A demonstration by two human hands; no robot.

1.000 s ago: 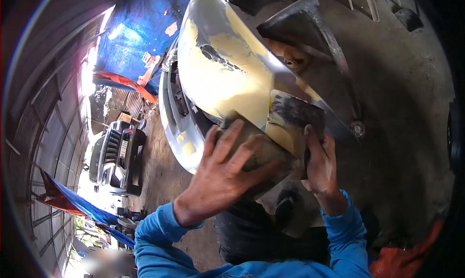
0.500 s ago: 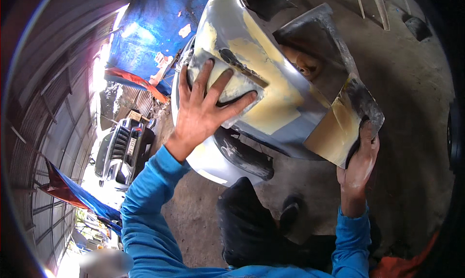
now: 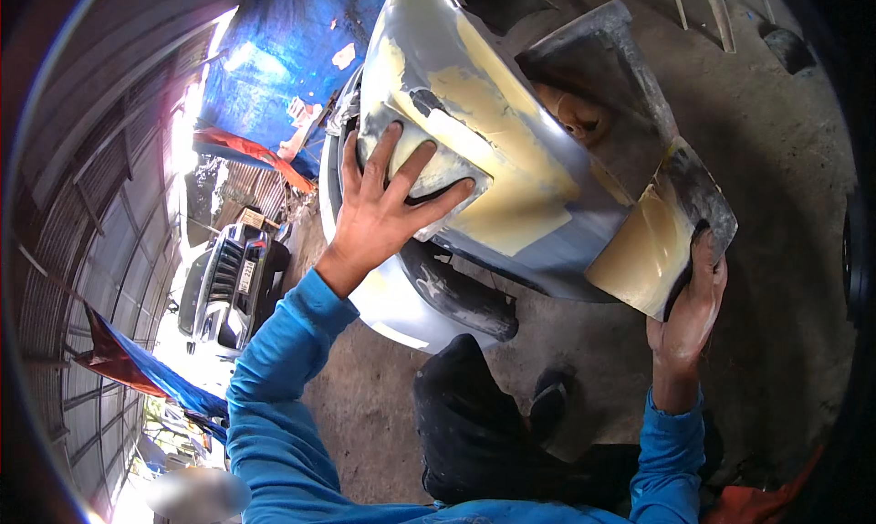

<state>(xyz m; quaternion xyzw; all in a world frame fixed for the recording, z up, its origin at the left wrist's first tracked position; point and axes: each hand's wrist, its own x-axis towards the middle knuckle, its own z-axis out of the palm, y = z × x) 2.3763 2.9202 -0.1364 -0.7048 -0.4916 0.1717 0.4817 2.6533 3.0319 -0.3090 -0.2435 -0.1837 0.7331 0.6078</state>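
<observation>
A car bumper point(image 3: 520, 196) with grey paint and yellow filler patches fills the upper middle. My left hand point(image 3: 394, 182) presses a thin, pale-smeared square spreader point(image 3: 461, 168) onto it, fingers spread and curved over the tool. Beside the bumper's right part, my right hand point(image 3: 693, 296) grips a flat board point(image 3: 639, 259) coated with yellow paste and dark smears, thumb along its edge.
A dark, dusty panel point(image 3: 593, 31) lies behind the bumper on the concrete floor point(image 3: 776, 159). At left are a parked vehicle point(image 3: 233, 291), a blue tarp point(image 3: 265, 86) and corrugated walling point(image 3: 82, 205). My dark-trousered leg point(image 3: 465, 415) is below the bumper.
Since one second ago, my left hand has moved up from near the board onto the filler, and my right hand has moved right with the board. The last half second shows only slight shifts.
</observation>
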